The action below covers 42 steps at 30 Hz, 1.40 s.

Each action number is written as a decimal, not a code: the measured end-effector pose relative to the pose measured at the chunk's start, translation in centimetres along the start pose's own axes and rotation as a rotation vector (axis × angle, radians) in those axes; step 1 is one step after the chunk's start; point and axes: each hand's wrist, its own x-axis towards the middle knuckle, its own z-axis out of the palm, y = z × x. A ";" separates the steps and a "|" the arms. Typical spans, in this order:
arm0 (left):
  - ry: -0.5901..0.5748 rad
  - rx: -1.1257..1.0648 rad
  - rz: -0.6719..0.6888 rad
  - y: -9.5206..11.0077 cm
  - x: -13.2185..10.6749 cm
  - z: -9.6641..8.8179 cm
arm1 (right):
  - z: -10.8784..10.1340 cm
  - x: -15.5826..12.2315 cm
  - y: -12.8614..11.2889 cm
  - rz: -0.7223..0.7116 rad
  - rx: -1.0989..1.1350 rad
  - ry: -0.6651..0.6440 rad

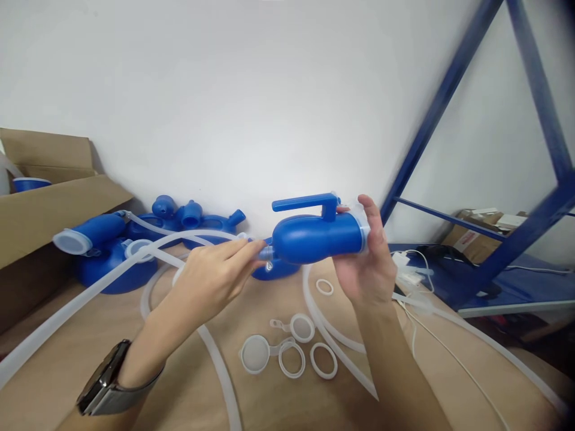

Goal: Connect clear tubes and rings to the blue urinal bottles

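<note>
My right hand grips the wide capped end of a blue plastic bottle with a handle, held sideways above the table. My left hand, a watch on its wrist, pinches the end of a long translucent white tube against the bottle's narrow spout. The tube runs off to the lower left. Below the hands lie white caps and rings on the brown table.
More blue bottles lie against the white wall at the back left, beside an open cardboard box. Further white tubes curl over the table. A blue metal frame, cables and boxes stand at the right.
</note>
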 end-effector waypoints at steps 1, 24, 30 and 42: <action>-0.022 0.016 -0.003 -0.2 -0.1 0.0 | -0.6 0.3 0.0 -0.014 -0.098 -0.016; -0.108 -0.804 -0.783 -3.3 -1.5 9.5 | -6.6 3.5 14.8 0.308 -0.912 -0.255; 0.012 -1.240 -1.055 -3.5 0.1 14.5 | -8.1 -0.1 20.7 0.294 -1.095 -0.448; -0.193 -1.389 -1.389 -1.4 2.4 18.0 | -6.3 -1.8 19.8 0.130 -1.480 -0.428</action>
